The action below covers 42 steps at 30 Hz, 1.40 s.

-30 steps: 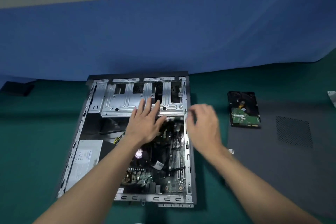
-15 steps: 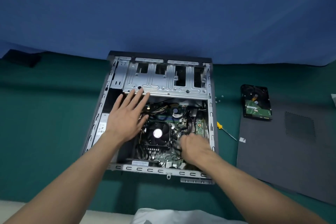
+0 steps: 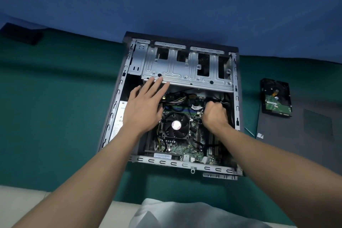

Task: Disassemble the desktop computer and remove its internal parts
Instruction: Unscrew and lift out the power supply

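The open desktop case [image 3: 118, 96] lies on its side on the green mat, its motherboard exposed. A black CPU fan [image 3: 174, 126] sits in the middle, and a silver drive cage [image 3: 187, 68] spans the far end. My left hand [image 3: 143, 106] lies flat with straight fingers over the case's left part, fingertips touching the drive cage's near edge. My right hand [image 3: 215, 114] is curled into a fist deep in the case right of the fan, among black cables [image 3: 221, 99]; what it grips is hidden under the fingers.
A removed hard drive [image 3: 275, 98] lies circuit side up on the dark side panel [image 3: 305, 146] to the right. A thin screwdriver shaft [image 3: 249, 132] shows beside the case. A black object [image 3: 20, 35] sits far left. The power supply [image 3: 118, 116] is inside the case's left.
My right hand moved from the case's near right part up toward the cables beside the fan and curled tight. My left hand stayed spread by the drive cage. The view tilted down.
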Tool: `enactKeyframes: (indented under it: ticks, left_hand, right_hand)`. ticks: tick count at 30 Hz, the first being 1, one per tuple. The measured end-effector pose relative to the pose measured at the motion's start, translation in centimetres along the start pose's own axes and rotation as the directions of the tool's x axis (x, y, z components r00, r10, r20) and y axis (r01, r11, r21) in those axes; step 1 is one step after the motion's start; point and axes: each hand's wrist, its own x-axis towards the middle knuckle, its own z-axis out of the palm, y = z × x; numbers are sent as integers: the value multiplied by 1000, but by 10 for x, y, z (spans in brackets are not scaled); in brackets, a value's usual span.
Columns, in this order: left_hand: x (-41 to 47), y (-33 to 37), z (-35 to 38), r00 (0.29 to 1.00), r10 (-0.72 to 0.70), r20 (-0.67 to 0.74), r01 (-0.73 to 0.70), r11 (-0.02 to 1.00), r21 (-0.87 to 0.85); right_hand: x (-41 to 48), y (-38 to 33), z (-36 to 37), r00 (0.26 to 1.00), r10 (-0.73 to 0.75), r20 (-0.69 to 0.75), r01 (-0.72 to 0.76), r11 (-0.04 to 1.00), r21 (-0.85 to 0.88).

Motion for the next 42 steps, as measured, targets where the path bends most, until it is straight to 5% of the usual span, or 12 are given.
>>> enactKeyframes:
  ticks: [25, 42]
  left_hand:
    - [1, 2, -2, 999, -25, 29, 28, 995, -91]
    - [2, 1, 4, 999, -30, 13, 31, 996, -81]
  right_hand:
    - [32, 2, -18, 939, -127, 321, 181, 973, -145]
    - [6, -8, -30, 961, -219, 167, 260, 921, -290]
